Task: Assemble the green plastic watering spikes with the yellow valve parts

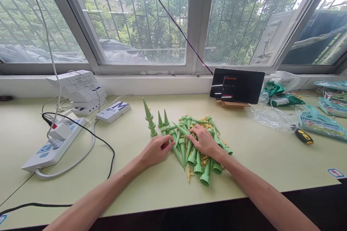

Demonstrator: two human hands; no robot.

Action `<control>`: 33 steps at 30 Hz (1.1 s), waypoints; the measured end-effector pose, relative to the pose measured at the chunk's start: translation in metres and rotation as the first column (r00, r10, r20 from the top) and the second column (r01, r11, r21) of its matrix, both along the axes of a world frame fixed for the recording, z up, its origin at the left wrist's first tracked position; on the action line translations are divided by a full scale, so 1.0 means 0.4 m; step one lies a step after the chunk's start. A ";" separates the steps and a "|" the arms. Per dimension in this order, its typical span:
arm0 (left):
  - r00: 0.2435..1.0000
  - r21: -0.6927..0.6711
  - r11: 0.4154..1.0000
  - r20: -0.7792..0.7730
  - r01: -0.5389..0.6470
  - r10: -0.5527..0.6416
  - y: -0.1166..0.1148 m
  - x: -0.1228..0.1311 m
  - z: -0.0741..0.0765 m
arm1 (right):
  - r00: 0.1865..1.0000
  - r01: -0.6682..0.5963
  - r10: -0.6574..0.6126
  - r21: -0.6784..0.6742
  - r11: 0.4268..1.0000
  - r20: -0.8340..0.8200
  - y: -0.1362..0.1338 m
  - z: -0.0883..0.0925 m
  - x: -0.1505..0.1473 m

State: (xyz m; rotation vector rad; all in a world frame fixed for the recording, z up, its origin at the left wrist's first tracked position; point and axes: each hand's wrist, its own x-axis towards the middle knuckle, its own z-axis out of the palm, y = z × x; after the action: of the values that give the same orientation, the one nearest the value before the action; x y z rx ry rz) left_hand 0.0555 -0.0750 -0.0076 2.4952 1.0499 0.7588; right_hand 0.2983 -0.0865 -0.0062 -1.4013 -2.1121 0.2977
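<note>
A heap of green plastic cone spikes (199, 158) lies mixed with small yellow pieces (189, 175) in the middle of the pale green table (141, 187). Three more green spikes (149, 119) stand upright just left of the heap. My right hand (204, 140) rests palm down on top of the heap, fingers curled over the spikes. At the heap's left edge, my left hand (157, 148) has its fingers pinched together on something small that I cannot make out, touching a green spike.
A white power strip (51, 145) with plugs and black and white cables lies at the left. White boxes (78, 90) are stacked behind it. A dark tablet and phone (237, 86) lean at the window. Bagged items (320, 121) and a yellow-handled tool (303, 136) sit at the right.
</note>
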 end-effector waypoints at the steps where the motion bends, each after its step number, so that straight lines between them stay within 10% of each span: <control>1: 1.000 0.000 1.000 -0.002 0.002 -0.002 0.000 -0.001 -0.001 | 1.000 0.000 0.000 -0.001 1.000 -0.008 0.000 0.000 0.000; 23: 0.992 0.085 0.996 0.122 -0.026 0.015 0.006 0.007 0.009 | 0.966 -0.063 0.074 0.054 0.997 -0.249 -0.018 0.028 -0.004; 33: 0.881 -0.347 0.936 0.458 0.060 0.114 -0.006 0.018 0.016 | 0.934 -0.299 0.312 0.099 0.949 -0.173 -0.043 0.042 -0.012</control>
State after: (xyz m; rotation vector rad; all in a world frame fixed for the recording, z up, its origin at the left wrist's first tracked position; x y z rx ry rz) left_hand 0.0627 -0.0773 -0.0011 1.8615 0.9396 1.0210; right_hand 0.2935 -0.1038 0.0104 -0.9594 -2.1557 0.4537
